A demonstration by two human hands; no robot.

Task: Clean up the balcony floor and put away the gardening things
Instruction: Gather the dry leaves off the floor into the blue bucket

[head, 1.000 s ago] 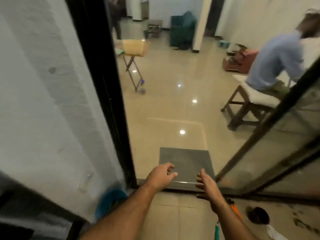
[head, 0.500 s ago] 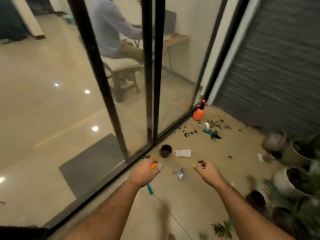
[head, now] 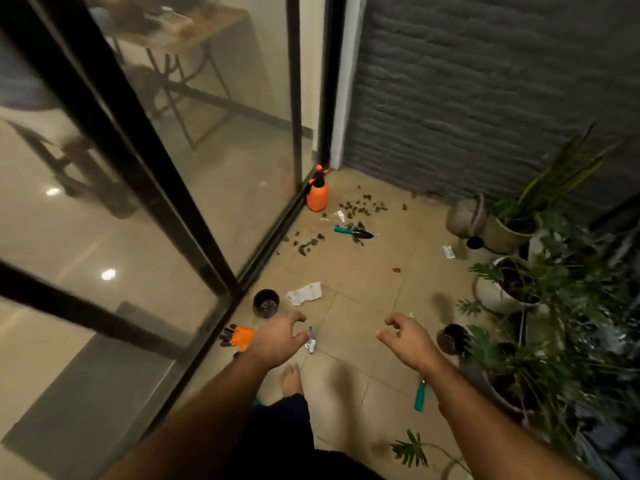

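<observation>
Forearms bare, no sleeves; left hand (head: pixel 277 341), right hand (head: pixel 408 341) ungloved. Dark trousers (head: pixel 280 424). Foot (head: pixel 291 377) bare.

No writing can be read anywhere. The white paper (head: pixel 304 293) on the floor just beyond the left hand (head: pixel 277 341) carries faint marks (too blurred to make out), and so does the small white packet (head: pixel 448 252) well beyond the right hand (head: pixel 408 341).

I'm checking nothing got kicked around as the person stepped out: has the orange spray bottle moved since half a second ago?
No. The orange spray bottle stands in the same corner against the glass door track, with the scattered leaves beside it; only the camera swung.
</observation>
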